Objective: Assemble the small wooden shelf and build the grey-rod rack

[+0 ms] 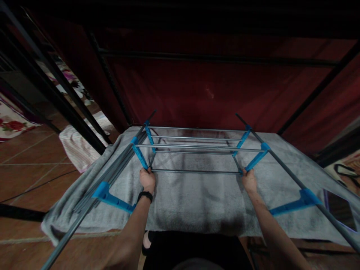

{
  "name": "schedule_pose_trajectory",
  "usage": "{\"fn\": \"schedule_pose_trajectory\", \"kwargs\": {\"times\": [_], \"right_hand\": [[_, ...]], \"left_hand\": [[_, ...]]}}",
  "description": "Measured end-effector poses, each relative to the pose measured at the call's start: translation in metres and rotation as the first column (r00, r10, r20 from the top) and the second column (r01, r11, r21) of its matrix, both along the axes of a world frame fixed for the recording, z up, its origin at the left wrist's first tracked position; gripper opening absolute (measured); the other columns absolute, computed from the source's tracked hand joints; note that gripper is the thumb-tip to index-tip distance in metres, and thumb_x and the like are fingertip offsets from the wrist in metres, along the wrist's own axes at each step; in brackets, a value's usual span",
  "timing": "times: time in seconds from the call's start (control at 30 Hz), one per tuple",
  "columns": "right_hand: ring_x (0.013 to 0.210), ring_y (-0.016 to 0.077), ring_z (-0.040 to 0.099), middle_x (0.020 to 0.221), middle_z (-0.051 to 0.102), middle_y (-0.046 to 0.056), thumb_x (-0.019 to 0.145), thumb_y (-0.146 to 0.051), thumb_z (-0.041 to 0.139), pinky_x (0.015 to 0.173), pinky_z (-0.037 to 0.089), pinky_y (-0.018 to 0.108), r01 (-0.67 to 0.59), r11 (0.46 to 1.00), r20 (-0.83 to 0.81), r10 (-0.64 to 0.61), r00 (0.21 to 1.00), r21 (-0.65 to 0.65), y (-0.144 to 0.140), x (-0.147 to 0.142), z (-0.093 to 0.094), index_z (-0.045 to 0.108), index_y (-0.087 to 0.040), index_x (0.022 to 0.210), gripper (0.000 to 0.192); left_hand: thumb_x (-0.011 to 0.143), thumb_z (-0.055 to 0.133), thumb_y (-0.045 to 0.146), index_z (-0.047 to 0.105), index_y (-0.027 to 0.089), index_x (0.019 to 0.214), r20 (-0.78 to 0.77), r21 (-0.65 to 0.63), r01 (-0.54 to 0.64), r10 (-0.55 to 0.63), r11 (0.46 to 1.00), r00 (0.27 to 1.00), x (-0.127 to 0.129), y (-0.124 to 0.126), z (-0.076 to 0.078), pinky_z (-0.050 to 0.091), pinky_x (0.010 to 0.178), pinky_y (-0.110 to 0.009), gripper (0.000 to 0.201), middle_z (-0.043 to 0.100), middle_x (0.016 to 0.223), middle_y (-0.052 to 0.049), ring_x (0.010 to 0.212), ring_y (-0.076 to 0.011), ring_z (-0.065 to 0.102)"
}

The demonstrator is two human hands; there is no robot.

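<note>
A rack (201, 147) of grey metal tubes and blue plastic brackets stands on a grey blanket (194, 198). My left hand (147, 179), with a black band at the wrist, is closed around the lower end of a left blue bracket (140, 156), where a cross tube (197, 171) meets it. At the opposite end of that tube, my right hand (249, 180) grips the matching right bracket (256, 161). Nearer to me, two more blue brackets (115, 198) (295, 202) jut inward from the long side tubes. The fingertips are partly hidden behind the joints.
Several loose grey tubes (112, 174) lie on the blanket at the left. A phone (340, 210) rests near its right edge. Behind stands a dark red panel (197, 93) with black metal bars. A striped cloth (77, 144) lies at the left above the tiled floor (33, 165).
</note>
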State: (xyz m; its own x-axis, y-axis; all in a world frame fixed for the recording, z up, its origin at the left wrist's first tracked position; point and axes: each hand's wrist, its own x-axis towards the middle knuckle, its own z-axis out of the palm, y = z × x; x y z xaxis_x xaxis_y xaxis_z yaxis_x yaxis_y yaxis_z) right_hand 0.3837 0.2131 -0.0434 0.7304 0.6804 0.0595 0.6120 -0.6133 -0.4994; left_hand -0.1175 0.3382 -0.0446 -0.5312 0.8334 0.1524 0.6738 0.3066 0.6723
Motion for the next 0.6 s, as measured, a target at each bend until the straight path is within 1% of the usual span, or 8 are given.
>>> {"fn": "schedule_pose_trajectory", "kwargs": {"times": [0.1, 0.17, 0.27, 0.37, 0.5, 0.6], "right_hand": [[0.089, 0.0246, 0.066, 0.108, 0.069, 0.019, 0.103, -0.032, 0.035, 0.072, 0.042, 0.031, -0.014, 1.000, 0.016, 0.014, 1.000, 0.006, 0.000, -0.001, 0.002, 0.047, -0.006, 0.129, 0.039], [0.089, 0.0250, 0.066, 0.107, 0.068, 0.020, 0.103, -0.032, 0.034, 0.072, 0.042, 0.031, -0.015, 1.000, 0.027, 0.015, 1.000, -0.001, 0.000, -0.001, 0.003, 0.047, -0.004, 0.129, 0.040], [0.086, 0.0248, 0.065, 0.104, 0.068, 0.019, 0.103, -0.033, 0.033, 0.072, 0.042, 0.032, -0.009, 1.000, 0.005, 0.010, 1.000, -0.018, 0.000, 0.001, 0.001, 0.047, -0.004, 0.131, 0.043], [0.087, 0.0257, 0.064, 0.106, 0.068, 0.021, 0.104, -0.037, 0.032, 0.072, 0.043, 0.034, 0.004, 0.999, -0.035, -0.005, 0.999, -0.036, 0.001, 0.004, -0.002, 0.046, -0.004, 0.134, 0.047], [0.092, 0.0274, 0.065, 0.106, 0.067, 0.022, 0.103, -0.039, 0.030, 0.075, 0.044, 0.036, -0.002, 0.999, -0.059, -0.001, 0.998, -0.049, 0.001, 0.007, -0.004, 0.043, -0.004, 0.138, 0.051], [0.095, 0.0300, 0.065, 0.106, 0.067, 0.023, 0.102, -0.040, 0.031, 0.077, 0.046, 0.038, -0.015, 0.998, -0.068, 0.011, 0.998, -0.055, 0.000, 0.009, -0.004, 0.043, -0.003, 0.138, 0.052]], "left_hand": [[0.095, 0.050, 0.021, 0.053, 0.016, 0.091, -0.013, 0.009, 0.001, 0.000, 1.000, 1.000, 0.001, -0.001, -0.001, 0.049, 0.086, -0.037, 0.008, 0.063, 0.099, -0.015, 0.097, -0.0272, 0.064], [0.095, 0.050, 0.020, 0.052, 0.016, 0.090, -0.007, 0.020, 0.003, -0.003, 1.000, 1.000, 0.001, -0.002, 0.000, 0.049, 0.087, -0.037, 0.007, 0.063, 0.098, -0.014, 0.098, -0.0263, 0.064], [0.094, 0.050, 0.019, 0.052, 0.017, 0.089, 0.032, 0.044, 0.005, -0.006, 0.999, 0.999, 0.003, -0.003, 0.002, 0.049, 0.089, -0.037, 0.005, 0.063, 0.095, -0.011, 0.099, -0.0253, 0.064], [0.094, 0.047, 0.017, 0.052, 0.017, 0.092, 0.083, 0.079, 0.022, -0.029, 0.997, 0.996, 0.004, -0.006, 0.005, 0.048, 0.094, -0.039, 0.005, 0.063, 0.096, -0.011, 0.102, -0.0258, 0.063], [0.094, 0.046, 0.015, 0.054, 0.014, 0.103, 0.091, 0.110, 0.054, -0.064, 0.992, 0.994, 0.004, -0.012, 0.006, 0.048, 0.098, -0.040, 0.013, 0.065, 0.104, -0.013, 0.105, -0.0257, 0.063], [0.092, 0.046, 0.013, 0.054, 0.013, 0.118, 0.080, 0.128, 0.077, -0.087, 0.989, 0.993, 0.005, -0.019, 0.006, 0.048, 0.101, -0.038, 0.027, 0.065, 0.114, -0.016, 0.112, -0.0256, 0.062]]}}
